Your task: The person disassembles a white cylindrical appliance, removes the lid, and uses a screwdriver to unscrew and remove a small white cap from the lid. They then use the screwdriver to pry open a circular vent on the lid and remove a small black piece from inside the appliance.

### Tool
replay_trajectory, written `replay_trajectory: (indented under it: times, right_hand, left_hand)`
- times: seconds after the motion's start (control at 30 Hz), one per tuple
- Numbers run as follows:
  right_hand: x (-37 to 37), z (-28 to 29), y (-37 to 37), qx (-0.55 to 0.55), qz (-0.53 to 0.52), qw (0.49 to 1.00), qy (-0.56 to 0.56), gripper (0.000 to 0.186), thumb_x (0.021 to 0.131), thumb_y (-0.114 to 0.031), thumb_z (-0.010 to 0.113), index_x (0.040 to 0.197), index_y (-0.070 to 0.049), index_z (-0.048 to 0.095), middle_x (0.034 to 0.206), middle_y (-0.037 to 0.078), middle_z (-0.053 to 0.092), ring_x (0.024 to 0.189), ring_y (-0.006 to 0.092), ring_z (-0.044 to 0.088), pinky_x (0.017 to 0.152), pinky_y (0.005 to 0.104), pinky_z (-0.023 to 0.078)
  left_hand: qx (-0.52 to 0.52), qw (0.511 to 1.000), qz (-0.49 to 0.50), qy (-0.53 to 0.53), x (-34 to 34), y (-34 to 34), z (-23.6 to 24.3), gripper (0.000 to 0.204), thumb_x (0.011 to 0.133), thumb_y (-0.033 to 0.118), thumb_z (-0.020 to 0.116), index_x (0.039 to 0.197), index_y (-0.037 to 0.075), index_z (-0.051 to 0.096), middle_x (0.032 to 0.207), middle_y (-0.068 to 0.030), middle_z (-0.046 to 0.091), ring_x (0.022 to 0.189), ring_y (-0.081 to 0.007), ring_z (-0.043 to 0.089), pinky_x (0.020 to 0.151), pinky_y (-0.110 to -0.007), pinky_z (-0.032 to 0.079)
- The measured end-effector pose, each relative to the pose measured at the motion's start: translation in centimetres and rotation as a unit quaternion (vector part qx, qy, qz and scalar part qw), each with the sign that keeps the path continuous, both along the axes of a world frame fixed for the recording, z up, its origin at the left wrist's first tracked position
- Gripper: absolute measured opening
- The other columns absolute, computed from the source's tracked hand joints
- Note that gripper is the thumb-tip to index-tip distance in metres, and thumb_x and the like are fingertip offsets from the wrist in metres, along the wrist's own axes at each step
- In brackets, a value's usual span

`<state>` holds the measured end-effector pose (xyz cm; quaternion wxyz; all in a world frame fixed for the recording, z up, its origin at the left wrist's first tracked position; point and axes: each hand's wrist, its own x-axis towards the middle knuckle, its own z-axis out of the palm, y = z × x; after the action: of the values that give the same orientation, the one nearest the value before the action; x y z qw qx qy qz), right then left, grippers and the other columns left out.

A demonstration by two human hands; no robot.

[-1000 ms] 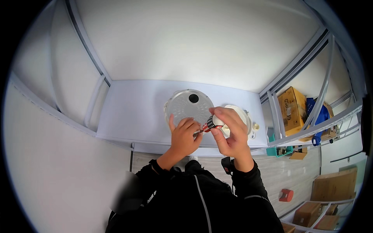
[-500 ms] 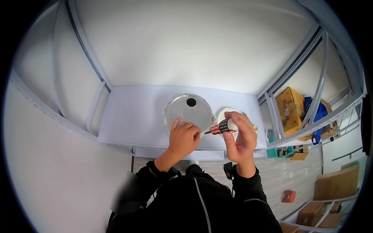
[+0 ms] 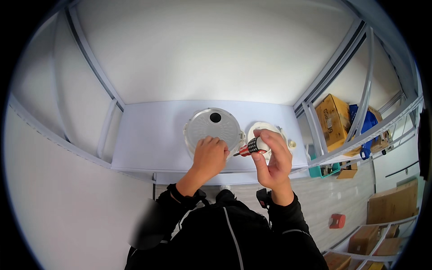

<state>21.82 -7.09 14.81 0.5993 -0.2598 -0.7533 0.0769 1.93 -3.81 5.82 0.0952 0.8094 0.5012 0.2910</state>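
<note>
A round grey see-through housing (image 3: 216,127) with a pale rim and a dark round spot near its far edge lies flat on the white table. My left hand (image 3: 209,155) rests over its near side, fingers bent and pressed together; whatever lies beneath the fingertips is hidden. In my right hand (image 3: 275,164) is a short screwdriver (image 3: 253,148) with a red, black and white handle, gripped between thumb and fingers. Its dark tip points left toward the housing's near right rim. Behind the right hand, a white round part (image 3: 258,128) is partly covered.
A small beige piece (image 3: 292,144) sits by the white part on the table (image 3: 148,135). Frame posts (image 3: 315,130) rise at the right. Beyond are cardboard boxes (image 3: 332,121), a blue bundle (image 3: 370,128), a teal bin (image 3: 317,171) and a red stool (image 3: 337,221) on the floor.
My left hand's outstretched finger has curled in with the others. The screwdriver stays in my right hand, close to the housing's rim. The whole view has shifted slightly.
</note>
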Motion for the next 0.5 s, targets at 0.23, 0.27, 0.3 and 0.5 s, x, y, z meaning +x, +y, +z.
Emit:
replay_trajectory:
  times: [0.23,0.27,0.3,0.5]
  right_hand:
    - [-0.2,-0.4,0.2,-0.016,0.001,1.0,0.004,0.042,0.092,-0.003,0.077,0.131,0.005,0.066,0.126,0.024,0.072,0.107,0.0354,0.071,0.091,0.0402,0.057]
    - [-0.2,-0.4,0.2,-0.022,0.003,1.0,0.008,0.041,0.092,-0.003,0.076,0.131,0.005,0.066,0.125,0.024,0.072,0.107,0.0353,0.071,0.091,0.0401,0.057]
    - [-0.2,-0.4,0.2,-0.029,0.005,0.999,0.013,0.041,0.092,-0.003,0.076,0.131,0.005,0.066,0.125,0.024,0.072,0.107,0.0352,0.071,0.091,0.0401,0.057]
    - [0.0,-0.6,0.4,-0.035,-0.004,0.999,0.015,0.039,0.093,-0.004,0.076,0.129,0.005,0.067,0.124,0.024,0.072,0.107,0.0352,0.071,0.091,0.0401,0.057]
  left_hand:
    - [0.013,1.0,-0.004,0.011,-0.3,0.0,-0.4,0.011,0.093,0.02,0.075,0.093,0.009,0.072,0.095,-0.0047,0.069,0.1,-0.0292,0.062,0.091,-0.044,0.046]
    - [0.016,1.0,-0.002,0.017,-0.2,0.0,-0.5,0.011,0.093,0.02,0.075,0.093,0.009,0.072,0.095,-0.0045,0.069,0.099,-0.0291,0.062,0.091,-0.044,0.046]
    - [0.017,1.0,0.0,0.024,-0.2,0.0,-0.5,0.011,0.093,0.02,0.075,0.093,0.01,0.072,0.095,-0.0044,0.069,0.098,-0.0291,0.062,0.09,-0.044,0.046]
    - [0.074,0.995,0.019,0.065,0.1,-0.2,-1.1,0.013,0.092,0.022,0.077,0.09,0.01,0.071,0.092,-0.0037,0.067,0.094,-0.0279,0.063,0.084,-0.043,0.049]
